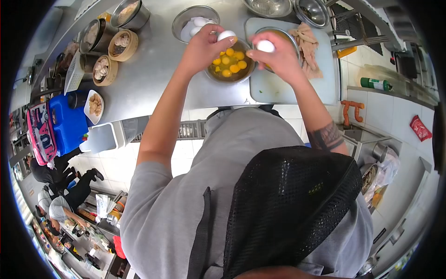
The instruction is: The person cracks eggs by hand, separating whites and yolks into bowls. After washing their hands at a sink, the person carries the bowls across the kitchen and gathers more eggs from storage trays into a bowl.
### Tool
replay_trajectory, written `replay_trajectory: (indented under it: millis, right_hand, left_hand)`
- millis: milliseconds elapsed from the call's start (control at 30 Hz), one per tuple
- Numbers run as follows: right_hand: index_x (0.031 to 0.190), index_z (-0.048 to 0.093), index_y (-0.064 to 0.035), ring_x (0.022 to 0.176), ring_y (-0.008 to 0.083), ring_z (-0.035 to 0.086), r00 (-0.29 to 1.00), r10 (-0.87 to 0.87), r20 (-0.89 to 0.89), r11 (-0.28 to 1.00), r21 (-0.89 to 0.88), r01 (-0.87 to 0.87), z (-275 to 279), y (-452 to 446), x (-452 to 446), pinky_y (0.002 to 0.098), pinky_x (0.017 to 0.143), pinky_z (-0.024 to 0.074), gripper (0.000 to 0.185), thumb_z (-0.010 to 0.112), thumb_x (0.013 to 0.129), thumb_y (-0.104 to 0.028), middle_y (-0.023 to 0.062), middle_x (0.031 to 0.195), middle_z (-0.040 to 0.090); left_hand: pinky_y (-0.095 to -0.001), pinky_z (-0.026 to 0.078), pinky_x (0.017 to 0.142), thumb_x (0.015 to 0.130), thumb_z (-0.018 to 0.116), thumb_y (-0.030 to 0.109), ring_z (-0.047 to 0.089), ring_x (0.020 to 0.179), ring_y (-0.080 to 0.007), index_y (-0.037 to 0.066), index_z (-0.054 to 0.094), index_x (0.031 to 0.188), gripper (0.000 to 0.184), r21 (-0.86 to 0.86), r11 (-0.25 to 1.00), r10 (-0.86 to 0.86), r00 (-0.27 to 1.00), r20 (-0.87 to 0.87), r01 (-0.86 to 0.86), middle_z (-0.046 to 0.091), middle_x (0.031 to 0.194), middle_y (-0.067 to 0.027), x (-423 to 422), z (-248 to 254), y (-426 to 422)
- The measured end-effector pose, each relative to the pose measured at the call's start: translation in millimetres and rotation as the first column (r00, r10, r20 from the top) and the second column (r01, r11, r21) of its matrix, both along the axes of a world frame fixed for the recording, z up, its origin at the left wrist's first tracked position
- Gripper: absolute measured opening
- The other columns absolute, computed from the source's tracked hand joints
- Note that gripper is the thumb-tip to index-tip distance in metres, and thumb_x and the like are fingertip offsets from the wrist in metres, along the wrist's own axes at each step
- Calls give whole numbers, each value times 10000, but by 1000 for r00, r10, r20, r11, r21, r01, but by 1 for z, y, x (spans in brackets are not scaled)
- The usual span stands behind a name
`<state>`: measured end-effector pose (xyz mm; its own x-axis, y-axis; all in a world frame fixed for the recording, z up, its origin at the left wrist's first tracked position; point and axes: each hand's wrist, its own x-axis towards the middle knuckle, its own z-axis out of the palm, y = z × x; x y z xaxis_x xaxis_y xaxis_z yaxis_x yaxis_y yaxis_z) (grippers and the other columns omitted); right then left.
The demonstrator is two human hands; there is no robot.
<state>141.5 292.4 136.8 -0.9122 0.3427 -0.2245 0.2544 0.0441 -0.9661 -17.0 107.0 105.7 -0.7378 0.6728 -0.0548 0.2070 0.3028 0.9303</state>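
My left hand (pixel 203 48) is closed around a white egg (pixel 226 35), at the far left rim of a metal bowl (pixel 231 82). Several yellow yolks (pixel 233 68) lie in clear egg white inside that bowl. My right hand (pixel 280 56), slightly blurred, grips another white egg (pixel 265 46) by the bowl's right side. Behind my left hand stands a second metal bowl (pixel 175 29) with whole white eggs (pixel 200 21) in it. Partly hidden behind my right hand, another metal bowl (pixel 291 37) sits on a pale cutting board (pixel 320 86).
A crumpled brownish cloth (pixel 304 44) lies on the board's right part. To the left on the steel table (pixel 134 88) are two bamboo steamers (pixel 110 74), metal pots (pixel 145 17) and a white dish (pixel 89 110) of food. Other people (pixel 58 207) work at the lower left.
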Motion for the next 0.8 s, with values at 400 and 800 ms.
replay_trajectory:
  millis: [400,800]
  right_hand:
    - [1194,697,-2,851,143,732,983,181,18,973,-148,-176,-18,-21,-38,248,773,595,318,766,893,-75,77,997,738]
    - [1165,707,3,796,116,719,969,238,60,971,-48,-235,-29,-22,-35,240,719,600,316,757,866,-84,73,954,735]
  left_hand:
    - [-275,587,823,1011,670,164,726,905,-174,-74,596,1268,358,232,971,-166,847,506,52,729,1041,-131,19,-9,-40]
    - [-275,588,818,970,709,153,730,886,-152,-85,641,1278,395,114,989,-129,901,414,89,751,1026,-111,26,-18,-36]
